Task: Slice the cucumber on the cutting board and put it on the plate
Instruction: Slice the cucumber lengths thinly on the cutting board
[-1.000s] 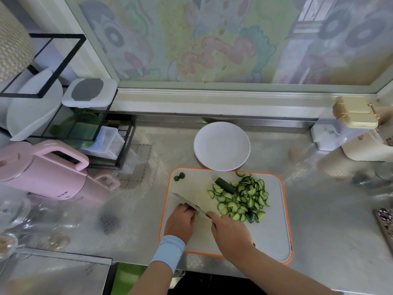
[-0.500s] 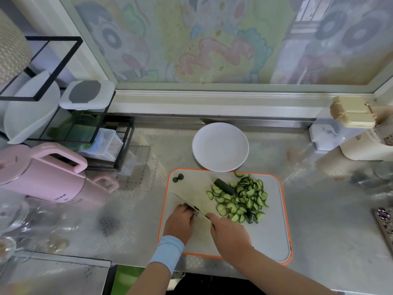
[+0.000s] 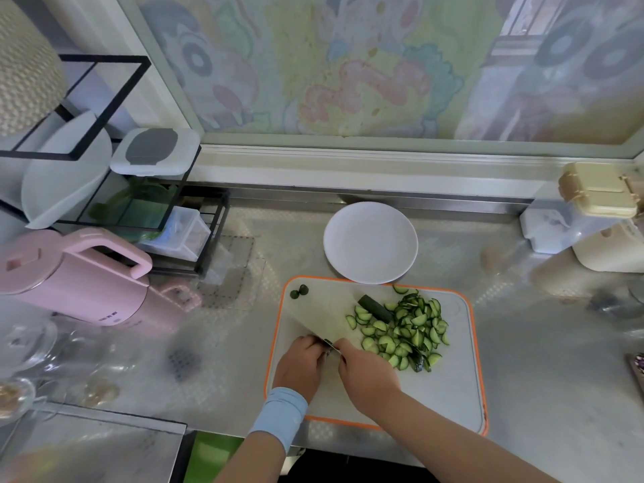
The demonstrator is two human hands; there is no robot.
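Knife (image 3: 315, 324) is tilting flatter beside the cucumber slices (image 3: 404, 329); right hand (image 3: 369, 374) is gripping its handle; left hand (image 3: 299, 364) fingers are curling at the blade, hold unclear; scooping toward the plate (image 3: 370, 242) is probably coming.

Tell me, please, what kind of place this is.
Most likely a home kitchen. Cucumber slices lie on a cutting board, the right hand grips a knife, and a pink kettle stands on the metal counter.

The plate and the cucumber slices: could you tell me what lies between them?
Head view: the cutting board's orange rim, then one stray slice on bare board, between plate and cucumber slices.
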